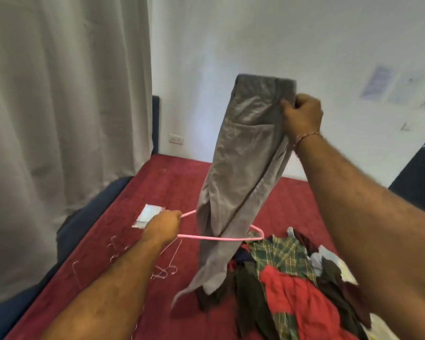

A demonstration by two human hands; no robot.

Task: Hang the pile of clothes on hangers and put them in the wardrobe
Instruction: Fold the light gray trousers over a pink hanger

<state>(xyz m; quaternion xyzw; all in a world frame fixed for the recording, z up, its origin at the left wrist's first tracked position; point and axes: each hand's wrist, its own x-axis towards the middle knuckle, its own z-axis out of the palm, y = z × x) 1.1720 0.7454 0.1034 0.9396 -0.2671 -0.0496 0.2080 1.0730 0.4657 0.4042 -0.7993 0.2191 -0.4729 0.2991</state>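
A bed [172,182] with a maroon cover fills the lower view, and the pile of clothes [297,278] lies on it at about five o'clock. The grey trousers [241,168] hang above the pile, long axis near vertical, waistband at twelve and leg ends at six, trailing onto the clothes. The right hand [302,116] grips the waistband up at one o'clock, fingers curled tight round the fabric. The legs appear threaded through the pink hanger [219,238], which lies roughly level, crossing them at right angles. The left hand [161,228], at nine o'clock from the legs, clutches the hanger's near end. Spare wire hangers [162,271] rest below it.
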